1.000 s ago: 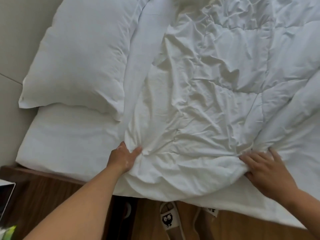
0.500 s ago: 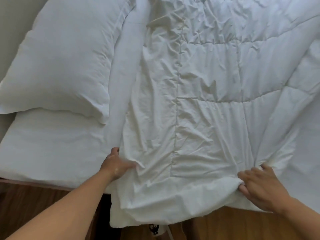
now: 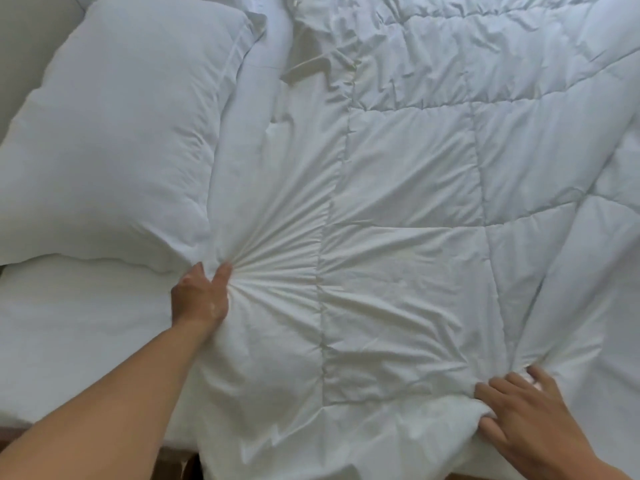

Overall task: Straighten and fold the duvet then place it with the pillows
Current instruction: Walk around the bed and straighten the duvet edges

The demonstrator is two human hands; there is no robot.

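A white quilted duvet (image 3: pixel 408 209) covers the middle and right of the bed, its near edge hanging over the bed's side. My left hand (image 3: pixel 201 296) pinches the duvet's left edge just below the pillow's corner, and taut creases fan out from the grip. My right hand (image 3: pixel 519 414) clutches the duvet's near edge at the lower right. A large white pillow (image 3: pixel 114 133) lies at the upper left on the white sheet (image 3: pixel 76 334), its right edge touching the duvet.
A grey headboard or wall (image 3: pixel 31 43) borders the pillow at the far left. A strip of brown wooden bed frame (image 3: pixel 173 462) shows along the bottom edge, below the mattress.
Both hands have moved the duvet's edge up and leftward toward the pillow. The fabric is stretched flatter, with fewer wrinkles. The view has shifted closer, hiding most of the wooden frame.
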